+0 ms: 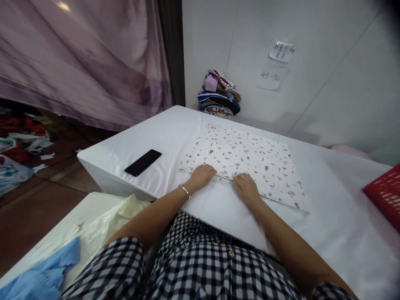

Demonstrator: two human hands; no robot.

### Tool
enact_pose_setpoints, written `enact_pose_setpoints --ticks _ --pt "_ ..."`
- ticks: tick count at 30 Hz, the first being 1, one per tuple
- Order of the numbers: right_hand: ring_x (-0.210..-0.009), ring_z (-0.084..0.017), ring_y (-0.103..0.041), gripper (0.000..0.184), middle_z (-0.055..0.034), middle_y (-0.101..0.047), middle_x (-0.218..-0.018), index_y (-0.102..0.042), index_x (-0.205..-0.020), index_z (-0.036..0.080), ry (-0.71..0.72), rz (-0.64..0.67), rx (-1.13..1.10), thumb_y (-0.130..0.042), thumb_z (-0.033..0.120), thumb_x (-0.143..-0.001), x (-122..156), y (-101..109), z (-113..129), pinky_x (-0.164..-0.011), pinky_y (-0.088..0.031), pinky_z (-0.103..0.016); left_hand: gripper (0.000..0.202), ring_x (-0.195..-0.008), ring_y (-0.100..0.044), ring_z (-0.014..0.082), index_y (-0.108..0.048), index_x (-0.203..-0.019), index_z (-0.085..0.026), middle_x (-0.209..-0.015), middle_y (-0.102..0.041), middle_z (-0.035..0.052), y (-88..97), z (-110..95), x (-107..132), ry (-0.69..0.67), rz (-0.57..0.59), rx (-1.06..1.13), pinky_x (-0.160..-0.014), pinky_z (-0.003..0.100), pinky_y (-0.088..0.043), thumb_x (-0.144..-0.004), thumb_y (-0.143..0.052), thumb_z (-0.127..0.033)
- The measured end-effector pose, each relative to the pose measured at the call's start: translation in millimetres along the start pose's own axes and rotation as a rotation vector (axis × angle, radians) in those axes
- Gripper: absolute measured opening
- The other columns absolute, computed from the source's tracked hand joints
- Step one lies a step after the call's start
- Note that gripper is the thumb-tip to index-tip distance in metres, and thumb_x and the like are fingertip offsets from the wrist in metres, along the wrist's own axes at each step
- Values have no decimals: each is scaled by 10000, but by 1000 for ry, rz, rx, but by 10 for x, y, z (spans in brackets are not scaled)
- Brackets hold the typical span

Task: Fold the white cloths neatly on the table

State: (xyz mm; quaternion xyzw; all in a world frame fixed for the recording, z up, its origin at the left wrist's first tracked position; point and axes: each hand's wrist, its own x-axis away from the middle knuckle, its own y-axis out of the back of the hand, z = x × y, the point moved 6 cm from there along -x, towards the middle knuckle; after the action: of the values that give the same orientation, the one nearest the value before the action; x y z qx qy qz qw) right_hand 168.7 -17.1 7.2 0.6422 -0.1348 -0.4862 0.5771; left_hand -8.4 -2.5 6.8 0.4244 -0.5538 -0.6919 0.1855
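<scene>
A white cloth with small grey and brown prints (243,154) lies spread, apparently folded in layers, on the white-covered table (325,200). My left hand (202,175), with a bracelet at the wrist, is closed on the near edge of this cloth, left of its middle. A short way to the right, my right hand (246,186) pinches the same edge. Fingertips of both hands rest on the fabric, and the thumbs are mostly hidden. Between the hands the edge shows as a thin double line.
To the left on the table lies a black phone (143,162). Folded clothes (219,95) are stacked behind the far edge by the wall. A red basket (386,196) stands at the right. Lower left, a side surface holds clear plastic (109,221) and blue cloth (46,271).
</scene>
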Motion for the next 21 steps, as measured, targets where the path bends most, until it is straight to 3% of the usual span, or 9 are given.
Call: enact_pose_setpoints --ticks 3,9,16,21 --pt "-832 -194 -501 268 -85 -612 -883 -654 -946 169 10 -52 20 -393 229 -928 32 -23 -18 -731 -381 -309 161 -848 -533 169 -627 -912 -192 -915 -632 33 0 3 6 6 -12 5 -704 305 -368 -879 -472 -166" --pt "-827 -187 -512 257 -70 -622 -891 -653 -945 186 23 -26 -21 -399 218 -926 71 -93 -37 -731 -406 -298 153 -830 -505 175 -618 -825 -184 -857 -601 34 48 -70 28 9 -43 -36 -712 312 -363 -879 -475 -171" --pt "-846 -192 -529 253 -72 -616 -876 -645 -941 184 -30 -72 -111 -396 228 -927 60 -66 -53 -741 -438 -310 149 -788 -528 163 -604 -893 -183 -879 -610 31 26 -331 88 -36 22 -20 -640 297 -382 -893 -455 -183" --pt "-839 -195 -531 249 -75 -618 -879 -642 -949 180 -28 -75 -120 -398 221 -923 53 -56 -44 -740 -444 -320 185 -929 -521 176 -584 -1019 -174 -1013 -613 43 -45 -322 23 -41 27 2 -751 305 -406 -914 -436 -210"
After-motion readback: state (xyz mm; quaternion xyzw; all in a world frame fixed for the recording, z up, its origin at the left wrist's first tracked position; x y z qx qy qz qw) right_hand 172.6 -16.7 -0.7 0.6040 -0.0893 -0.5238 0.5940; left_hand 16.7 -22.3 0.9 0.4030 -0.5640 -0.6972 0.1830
